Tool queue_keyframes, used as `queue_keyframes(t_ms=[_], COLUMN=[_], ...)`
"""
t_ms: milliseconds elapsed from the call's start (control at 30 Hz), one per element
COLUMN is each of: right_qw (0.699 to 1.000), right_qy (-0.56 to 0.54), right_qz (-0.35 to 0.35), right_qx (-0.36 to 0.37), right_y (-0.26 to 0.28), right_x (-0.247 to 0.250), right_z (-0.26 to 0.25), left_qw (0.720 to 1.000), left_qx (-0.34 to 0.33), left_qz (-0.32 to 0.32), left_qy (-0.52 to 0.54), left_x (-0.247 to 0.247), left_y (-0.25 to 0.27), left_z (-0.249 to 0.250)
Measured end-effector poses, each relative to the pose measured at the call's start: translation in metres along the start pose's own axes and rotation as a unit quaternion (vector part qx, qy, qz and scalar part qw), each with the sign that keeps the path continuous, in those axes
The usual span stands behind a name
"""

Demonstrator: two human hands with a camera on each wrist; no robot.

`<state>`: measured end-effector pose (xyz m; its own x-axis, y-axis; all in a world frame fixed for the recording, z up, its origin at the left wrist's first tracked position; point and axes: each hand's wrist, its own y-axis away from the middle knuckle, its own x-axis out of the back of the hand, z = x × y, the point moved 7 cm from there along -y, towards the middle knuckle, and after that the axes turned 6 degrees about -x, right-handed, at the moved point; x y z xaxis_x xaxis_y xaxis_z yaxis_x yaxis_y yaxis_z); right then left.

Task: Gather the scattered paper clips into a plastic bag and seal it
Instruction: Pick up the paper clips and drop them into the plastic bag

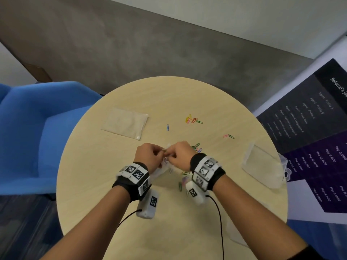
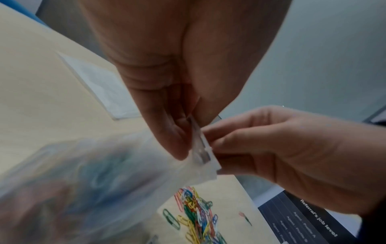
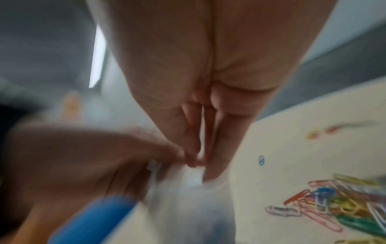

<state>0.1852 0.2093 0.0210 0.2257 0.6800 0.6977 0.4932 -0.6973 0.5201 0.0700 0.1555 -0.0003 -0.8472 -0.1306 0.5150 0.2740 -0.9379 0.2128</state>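
Note:
Both hands meet above the middle of the round table [image 1: 131, 231]. My left hand [image 1: 150, 155] and right hand [image 1: 178, 153] pinch the top strip of a small clear plastic bag [image 1: 165, 166] between them. In the left wrist view the bag [image 2: 100, 181] hangs below the pinched strip and holds coloured paper clips. The right wrist view shows the bag [image 3: 188, 198] blurred under the right hand's fingertips. Loose paper clips [image 1: 193, 120] lie farther back, a heap [image 2: 196, 213] sits under the right hand, and one blue clip [image 1: 167, 127] lies alone.
A second, flat clear bag [image 1: 124, 123] lies at the table's back left. A clear plastic box [image 1: 262, 164] stands at the right edge. A blue chair [image 1: 33, 132] is to the left, and a dark printed banner [image 1: 309, 128] to the right.

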Motion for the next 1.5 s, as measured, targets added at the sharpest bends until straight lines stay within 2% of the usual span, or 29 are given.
queue_keyframes(t_ms=[33,67,100,133,167,200,267,333,400,500,700,833,900,1000,1133,1300,1500], right_qw=[0.994,0.979,0.962,0.948,0.937,0.928,0.901,0.885,0.881,0.898,0.965,0.988,0.986,0.964,0.94,0.92,0.929], right_qy=[-0.112,-0.191,-0.22,-0.201,-0.157,-0.113,-0.073,-0.07,-0.066,-0.062,-0.01,0.078,0.156,0.265,0.323,0.38,0.346], right_qz=[0.018,0.072,0.151,0.223,0.265,0.27,0.225,0.198,0.208,0.216,0.143,0.085,0.044,0.003,-0.016,-0.017,0.056], right_qx=[-0.005,-0.022,-0.055,-0.103,-0.162,-0.232,-0.364,-0.416,-0.419,-0.377,-0.22,-0.103,-0.043,0.032,0.108,0.094,0.115], right_y=[0.005,0.005,0.002,-0.004,-0.013,-0.021,-0.038,-0.056,-0.073,-0.102,-0.157,-0.175,-0.173,-0.15,-0.101,-0.047,-0.014], right_x=[0.014,0.034,0.057,0.077,0.092,0.099,0.095,0.085,0.08,0.076,0.066,0.044,0.022,-0.006,-0.03,-0.047,-0.047], right_z=[0.007,0.023,0.047,0.077,0.109,0.14,0.193,0.22,0.221,0.199,0.133,0.08,0.056,0.035,0.041,0.077,0.081], left_qw=[1.0,0.999,0.999,0.999,0.998,0.997,0.994,0.991,0.99,0.986,0.981,0.979,0.978,0.979,0.983,0.985,0.987], left_qx=[0.0,0.004,0.008,0.012,0.015,0.018,0.029,0.04,0.041,0.044,0.052,0.059,0.059,0.055,0.044,0.046,0.041], left_qz=[0.016,0.032,0.043,0.052,0.059,0.064,0.069,0.074,0.076,0.083,0.085,0.082,0.082,0.084,0.08,0.075,0.066], left_qy=[-0.013,-0.013,-0.005,0.005,0.021,0.042,0.081,0.104,0.113,0.139,0.167,0.179,0.181,0.18,0.161,0.151,0.141], left_x=[0.005,0.009,0.014,0.017,0.019,0.021,0.022,0.024,0.028,0.035,0.038,0.038,0.038,0.034,0.029,0.023,0.015], left_y=[0.0,-0.001,-0.001,0.0,0.002,0.003,0.007,0.011,0.014,0.019,0.028,0.031,0.032,0.032,0.031,0.033,0.031], left_z=[0.001,0.001,0.0,-0.002,-0.005,-0.008,-0.017,-0.022,-0.025,-0.029,-0.039,-0.046,-0.047,-0.044,-0.042,-0.041,-0.037])
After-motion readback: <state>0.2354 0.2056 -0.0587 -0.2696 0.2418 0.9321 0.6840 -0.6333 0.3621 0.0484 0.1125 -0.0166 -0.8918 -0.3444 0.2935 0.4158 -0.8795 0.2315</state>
